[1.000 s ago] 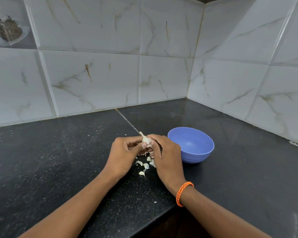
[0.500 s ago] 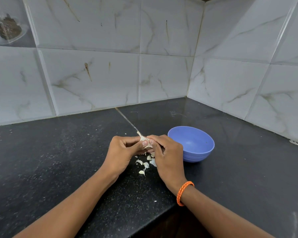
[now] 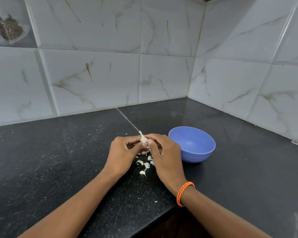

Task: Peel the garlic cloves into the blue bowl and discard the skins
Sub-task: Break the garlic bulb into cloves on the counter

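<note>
Just below the centre of the frame, two hands meet over a black counter (image 3: pixel 62 165). The left hand (image 3: pixel 121 156) and the right hand (image 3: pixel 165 156) both pinch one piece of garlic (image 3: pixel 143 139) between thumb and curled fingers, thumb tips almost touching at its lower end. The garlic's pale pointed tip sticks up and to the left above the knuckles. Whether it is a single clove or a small cluster is hard to tell, since the fingers cover most of it. The remaining fingers of each hand are folded inward, not spread.

Under the hands, in the gap between the wrists, small white bits (image 3: pixel 144 164) lie loose on the counter; they look like skins, perhaps with a clove or two among them. One more fleck lies lower, toward the counter's front edge.

Right of centre stands the bowl (image 3: pixel 196 156), blue, upright, just beside the right hand and not touching it. Its inside shows only blue.

An orange band (image 3: pixel 184 193) circles the right wrist, lower right of centre.

Marbled white tiles (image 3: pixel 93 78) fill the upper half and the right side, meeting in a corner right of centre. At the upper left of the frame, a tile printed with a glass of dark spices (image 3: pixel 7 26) is partly cut off by the edge.
</note>
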Motion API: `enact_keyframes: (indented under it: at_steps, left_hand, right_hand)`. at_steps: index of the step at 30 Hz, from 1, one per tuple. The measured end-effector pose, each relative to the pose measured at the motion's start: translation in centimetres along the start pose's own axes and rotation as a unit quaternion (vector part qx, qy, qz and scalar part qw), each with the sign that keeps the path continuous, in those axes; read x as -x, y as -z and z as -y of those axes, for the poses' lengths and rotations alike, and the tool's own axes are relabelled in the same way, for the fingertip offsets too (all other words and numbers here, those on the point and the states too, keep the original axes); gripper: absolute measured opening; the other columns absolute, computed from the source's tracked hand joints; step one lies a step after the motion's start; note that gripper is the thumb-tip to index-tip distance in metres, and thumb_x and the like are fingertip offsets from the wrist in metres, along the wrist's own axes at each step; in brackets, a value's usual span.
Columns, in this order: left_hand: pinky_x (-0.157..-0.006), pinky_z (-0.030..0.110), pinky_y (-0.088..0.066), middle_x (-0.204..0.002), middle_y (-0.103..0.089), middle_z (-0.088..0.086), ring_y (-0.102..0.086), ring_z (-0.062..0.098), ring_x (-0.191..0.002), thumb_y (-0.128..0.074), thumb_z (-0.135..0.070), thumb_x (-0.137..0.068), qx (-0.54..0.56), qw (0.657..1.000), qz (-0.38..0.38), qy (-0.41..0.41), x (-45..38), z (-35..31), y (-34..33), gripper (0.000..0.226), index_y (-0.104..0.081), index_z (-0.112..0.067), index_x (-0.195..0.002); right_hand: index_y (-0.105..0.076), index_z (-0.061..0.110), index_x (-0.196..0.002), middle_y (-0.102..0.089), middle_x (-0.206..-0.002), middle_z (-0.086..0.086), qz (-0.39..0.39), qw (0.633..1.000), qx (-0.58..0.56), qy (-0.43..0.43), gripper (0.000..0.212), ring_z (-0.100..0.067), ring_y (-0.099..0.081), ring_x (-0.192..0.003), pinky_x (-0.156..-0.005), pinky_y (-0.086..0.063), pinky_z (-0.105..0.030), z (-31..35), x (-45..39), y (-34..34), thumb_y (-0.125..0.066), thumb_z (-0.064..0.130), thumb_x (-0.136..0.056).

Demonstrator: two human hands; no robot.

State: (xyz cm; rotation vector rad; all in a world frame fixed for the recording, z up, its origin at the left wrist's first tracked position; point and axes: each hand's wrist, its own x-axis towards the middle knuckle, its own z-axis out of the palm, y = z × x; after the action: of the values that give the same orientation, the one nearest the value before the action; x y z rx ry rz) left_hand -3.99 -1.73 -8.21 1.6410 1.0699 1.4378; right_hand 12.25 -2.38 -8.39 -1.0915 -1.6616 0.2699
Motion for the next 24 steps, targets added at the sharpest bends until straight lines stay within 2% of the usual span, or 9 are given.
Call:
enact_keyframes:
  at_steps: [4, 10, 13, 16, 20, 22, 24]
  left_hand:
    - [-0.101, 0.048, -0.062, -0.103, -0.084, -0.003, -0.08, 0.017, -0.102, -0.076, -0.019, -0.1, -0.013, 1.0, -0.001, -0.001, -0.12, -0.16, 0.16, 0.017, -0.085, -0.021, -0.114]
    - [-0.097, 0.051, -0.061, -0.1, -0.083, -0.008, -0.078, 0.015, -0.097, -0.067, -0.015, -0.107, -0.064, 0.998, -0.002, -0.017, -0.18, 0.04, -0.12, 0.02, -0.084, -0.024, -0.112]
    - [-0.098, 0.053, -0.061, -0.1, -0.083, -0.003, -0.079, 0.019, -0.094, -0.064, -0.015, -0.108, -0.035, 0.999, -0.03, 0.01, -0.27, 0.22, -0.28, 0.021, -0.082, -0.023, -0.113]
    - [-0.098, 0.052, -0.061, -0.095, -0.082, -0.001, -0.079, 0.018, -0.09, -0.067, -0.019, -0.107, -0.022, 0.998, -0.062, 0.023, -0.4, 0.35, 0.22, 0.016, -0.082, -0.024, -0.113]
    - [-0.096, 0.052, -0.063, -0.111, -0.079, -0.005, -0.078, 0.02, -0.096, -0.074, -0.015, -0.102, -0.014, 0.997, -0.069, 0.025, -0.29, 0.35, 0.31, 0.02, -0.084, -0.028, -0.113]
    - [-0.091, 0.051, -0.065, -0.113, -0.079, -0.004, -0.078, 0.023, -0.094, -0.074, -0.011, -0.102, -0.009, 0.998, -0.064, 0.023, -0.24, 0.24, 0.27, 0.022, -0.085, -0.027, -0.114]
    - [-0.087, 0.042, -0.067, -0.112, -0.081, 0.0, -0.079, 0.026, -0.096, -0.075, -0.008, -0.1, 0.024, 0.998, -0.052, 0.025, -0.2, 0.08, 0.21, 0.022, -0.084, -0.022, -0.114]
  right_hand:
    - [-0.076, 0.027, -0.116, -0.071, -0.105, 0.01, 0.006, 1.0, 0.02, 0.014, 0.018, -0.005, -0.066, -0.099, -0.082, -0.05, -0.013, -0.24, -0.14, -0.01, -0.064, 0.017, -0.107]
    - [-0.074, 0.024, -0.118, -0.068, -0.106, 0.009, 0.011, 0.999, 0.047, 0.023, 0.018, -0.006, -0.064, -0.098, -0.083, -0.047, -0.01, 0.05, -0.05, -0.1, -0.059, 0.018, -0.11]
    - [-0.073, 0.023, -0.114, -0.066, -0.103, 0.008, 0.004, 0.998, 0.059, 0.024, 0.018, -0.006, -0.061, -0.093, -0.08, -0.043, -0.009, -0.02, -0.04, -0.09, -0.057, 0.016, -0.11]
    - [-0.074, 0.022, -0.11, -0.067, -0.1, 0.008, 0.003, 0.998, 0.057, 0.018, 0.015, -0.009, -0.063, -0.09, -0.078, -0.048, -0.017, -0.34, -0.14, -0.1, -0.061, 0.014, -0.108]
    - [-0.074, 0.024, -0.123, -0.073, -0.107, 0.01, 0.031, 0.999, 0.029, -0.009, 0.022, -0.007, -0.07, -0.094, -0.08, -0.061, -0.03, -0.65, -0.07, -0.25, -0.072, 0.019, -0.102]
    - [-0.074, 0.024, -0.127, -0.075, -0.108, 0.01, 0.018, 1.0, 0.006, -0.02, 0.022, -0.008, -0.072, -0.09, -0.076, -0.064, -0.038, -0.76, -0.04, -0.29, -0.067, 0.024, -0.106]
    - [-0.074, 0.026, -0.128, -0.075, -0.107, 0.012, 0.019, 1.0, -0.014, -0.018, 0.023, -0.01, -0.072, -0.085, -0.073, -0.064, -0.04, -0.68, 0.01, -0.26, -0.06, 0.03, -0.11]
